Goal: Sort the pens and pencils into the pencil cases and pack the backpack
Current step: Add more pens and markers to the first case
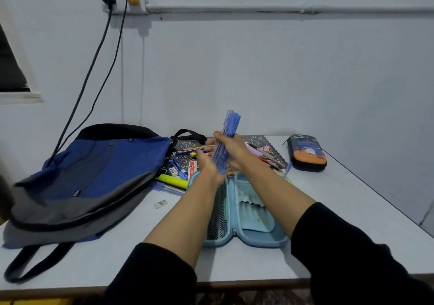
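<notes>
My right hand point(234, 151) clamps its fingers on blue pens point(231, 121) over the open case point(256, 213); left hand point(206, 162) touches them, fingers straight.

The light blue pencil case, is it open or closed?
Open. The light blue pencil case lies spread flat on the table, showing its mesh pocket and inner loops.

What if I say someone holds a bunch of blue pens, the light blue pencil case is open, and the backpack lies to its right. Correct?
Not quite. The head view shows the backpack left of the open light blue pencil case, not right. The right hand does hold the blue pens.
</notes>
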